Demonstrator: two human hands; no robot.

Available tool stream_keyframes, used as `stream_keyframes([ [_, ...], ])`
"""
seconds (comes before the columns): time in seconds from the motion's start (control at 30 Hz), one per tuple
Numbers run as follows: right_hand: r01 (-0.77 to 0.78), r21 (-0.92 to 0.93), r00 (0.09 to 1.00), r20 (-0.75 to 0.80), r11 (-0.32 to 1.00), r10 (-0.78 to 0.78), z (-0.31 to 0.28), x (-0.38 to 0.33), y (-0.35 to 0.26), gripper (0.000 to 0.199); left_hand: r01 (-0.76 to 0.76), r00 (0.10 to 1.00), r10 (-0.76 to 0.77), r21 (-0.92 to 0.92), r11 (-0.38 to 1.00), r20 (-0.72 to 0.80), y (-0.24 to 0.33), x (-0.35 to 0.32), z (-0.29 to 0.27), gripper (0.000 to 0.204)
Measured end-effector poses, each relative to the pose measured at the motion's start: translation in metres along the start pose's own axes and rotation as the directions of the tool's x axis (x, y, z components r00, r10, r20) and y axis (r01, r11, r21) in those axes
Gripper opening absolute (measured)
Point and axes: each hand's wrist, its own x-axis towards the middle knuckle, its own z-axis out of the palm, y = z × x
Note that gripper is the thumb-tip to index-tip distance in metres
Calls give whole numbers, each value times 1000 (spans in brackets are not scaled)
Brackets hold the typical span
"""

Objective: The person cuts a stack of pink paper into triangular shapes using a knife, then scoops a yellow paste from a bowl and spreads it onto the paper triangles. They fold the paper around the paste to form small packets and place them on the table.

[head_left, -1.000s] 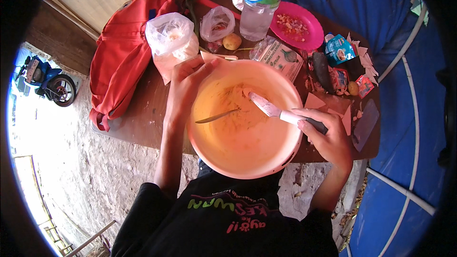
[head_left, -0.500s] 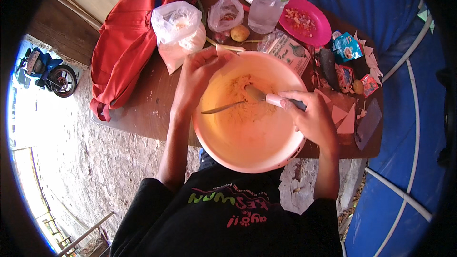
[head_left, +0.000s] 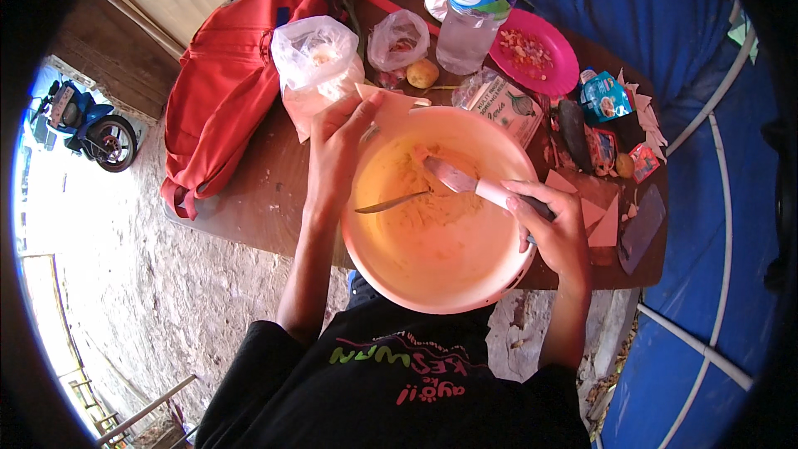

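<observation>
Table: your brown wooden tabletop (head_left: 249, 220) has rounded corners and pale specks across its left part.
Ground: rough grey concrete (head_left: 224, 308) shows below and left of the table.
Walls: a blue tarp (head_left: 694, 278) hangs behind and to the right, with pale pipes (head_left: 725, 199) running across it; a motorbike (head_left: 96, 129) stands in bright light at far left.
Bowl: one large pale bowl (head_left: 432, 278), directly before you, overlapping the table's near edge; what bears it underneath is hidden.
Spoon: one, the metal spoon (head_left: 391, 203) leaning inside the bowl at the left.
Left hand: your left hand (head_left: 337, 131) pinches one pale sheet (head_left: 392, 103) above the bowl's upper left rim.
Right hand: your right hand (head_left: 555, 229) grips one spatula (head_left: 453, 175), its blade over the bowl's inside.
Bags: one red bag (head_left: 224, 87), one plastic bag of white powder (head_left: 318, 75), one smaller clear bag (head_left: 399, 40).
Bottle: one large water bottle (head_left: 472, 29).
Plate: one bright pink plate (head_left: 565, 68) bearing chopped bits (head_left: 525, 51).
Right side: one flat printed packet (head_left: 509, 112), one blue packet (head_left: 607, 98), one dark oblong thing (head_left: 573, 135), at least two loose pale pieces (head_left: 604, 229).
</observation>
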Motion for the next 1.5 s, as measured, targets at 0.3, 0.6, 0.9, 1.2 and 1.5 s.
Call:
stream_keyframes([
  [0.3, -19, 224, 997, -72, 974, 36, -26, -26, 22, 33, -124, 992, 123, 4, 992, 7, 4, 1, 4, 29],
  [0.6, -49, 552, 996, -35, 833, 82, -36, -41, 44, 36, 105, 983, -79, -155, 982, 168, 3, 3, 7, 28],
  [0.9, 54, 683, 997, -1, 729, -73, -41, -44, 44, 39, 243, 920, -167, -179, 954, 355, 10, 0, 15, 32],
  [1.2, 27, 644, 991, 83, 764, -105, -40, -40, 27, 35, 416, 856, -255, -305, 857, 449, 17, -20, 35, 36],
  [1.5, 19, 147, 997, -83, 989, -6, -28, -50, -3, 30, 411, 850, -239, -307, 858, 470, 21, -31, 37, 43],
])
